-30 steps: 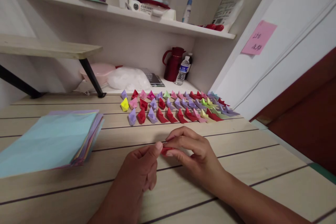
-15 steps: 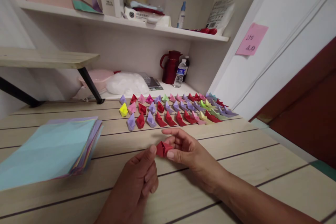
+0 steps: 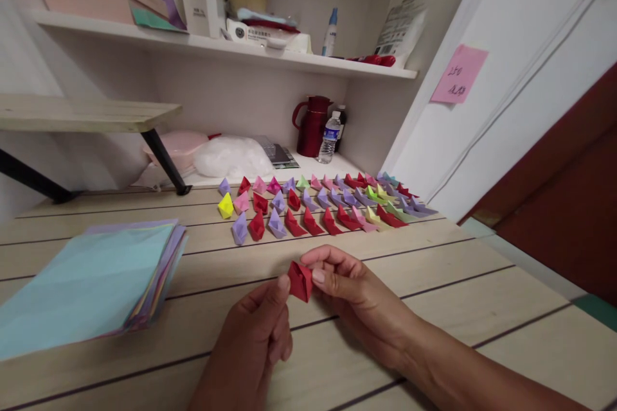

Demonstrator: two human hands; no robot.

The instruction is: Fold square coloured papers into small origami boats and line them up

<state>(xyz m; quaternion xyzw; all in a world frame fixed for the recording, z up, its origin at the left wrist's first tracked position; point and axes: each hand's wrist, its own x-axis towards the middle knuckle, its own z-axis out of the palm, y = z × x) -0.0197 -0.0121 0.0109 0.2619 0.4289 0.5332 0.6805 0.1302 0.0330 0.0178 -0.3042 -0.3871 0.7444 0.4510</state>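
Observation:
Both hands pinch a small folded red paper piece just above the wooden table. My left hand grips its left side with thumb and forefinger. My right hand holds its right side, fingers curled. Beyond them, several small folded paper boats in red, purple, pink, yellow and green stand in rows on the table.
A stack of coloured paper sheets, light blue on top, lies at the left. At the back stand a dark red jug, a water bottle, a plastic bag and a raised wooden shelf. A white wall with a pink note runs along the right.
The red paper piece has opened from a flat sliver into a fuller folded shape and turned upright between my fingers. The hands stay in the same spot.

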